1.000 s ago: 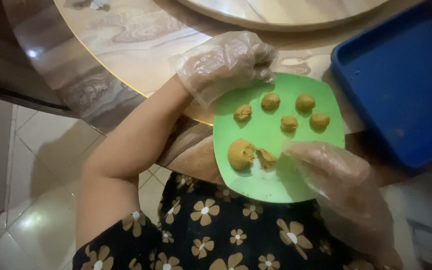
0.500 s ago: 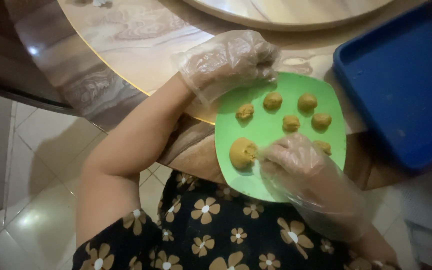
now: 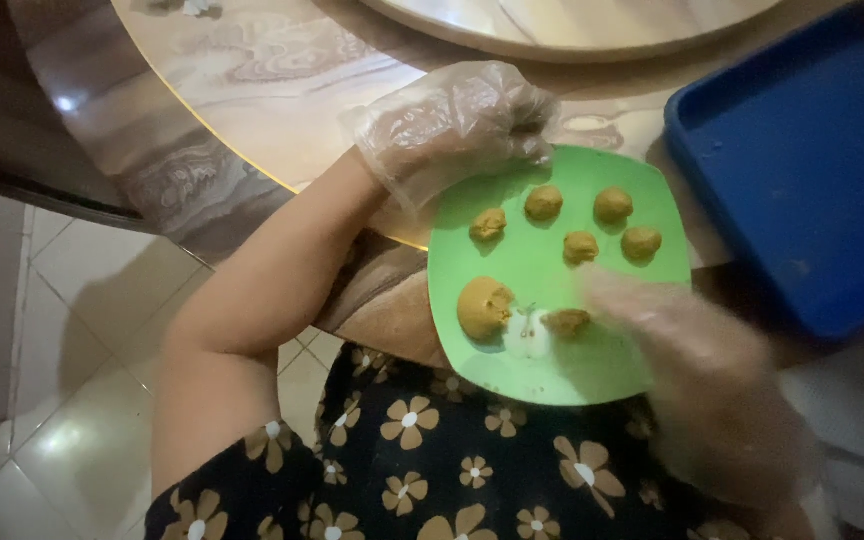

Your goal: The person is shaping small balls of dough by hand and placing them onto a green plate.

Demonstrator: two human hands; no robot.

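Green square plate point(image 3: 592, 375) held five small dough balls point(image 3: 580, 246), one bigger dough lump point(image 3: 483, 307) and one torn-off dough piece point(image 3: 566, 321). Both hands wore clear plastic gloves. Left hand point(image 3: 457, 125) curled loosely over the plate's far-left corner, touching the rim. Right hand point(image 3: 697, 375) was blurred, fingertips at the dough piece just right of the lump; grip couldn't be told. Plate overhung the marble table point(image 3: 282, 90) edge toward the lap. Blue tray point(image 3: 812, 170) sat close on the right.
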